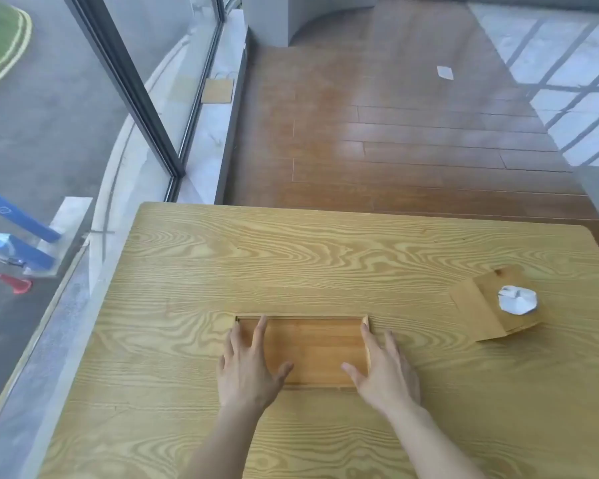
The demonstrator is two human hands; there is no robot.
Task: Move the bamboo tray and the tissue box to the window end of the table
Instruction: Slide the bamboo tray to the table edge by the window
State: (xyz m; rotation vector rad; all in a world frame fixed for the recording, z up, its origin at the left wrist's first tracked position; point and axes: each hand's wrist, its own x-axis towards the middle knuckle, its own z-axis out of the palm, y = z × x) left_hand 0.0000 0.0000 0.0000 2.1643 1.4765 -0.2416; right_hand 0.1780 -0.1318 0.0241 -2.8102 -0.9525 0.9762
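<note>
Bamboo was the material of the one tray (312,347) on the table (325,257), a flat rectangular tray with a low rim, and nothing lay inside it. It sat in the near middle of the light wooden table, with its long side across the view. One tissue box (488,309) of pale wood stood well apart from the tray, near the right edge of the table, and one white tissue (517,299) came out of the opening in its top.

Two bare hands were on the tray. The left hand (248,368) lay over the left end with fingers spread and flat, the thumb pointing inward over the tray floor. The right hand (382,369) lay at the right end in the same way, fingers open and stretched along the rim, thumb inward. Neither hand was closed around the tray.

One large window (83,98) with a dark frame ran along the left side, beyond the table's left edge. The table surface between the tray and the window side was bare. On the brown wooden floor (412,140) behind the table lay one small white paper (445,72).
</note>
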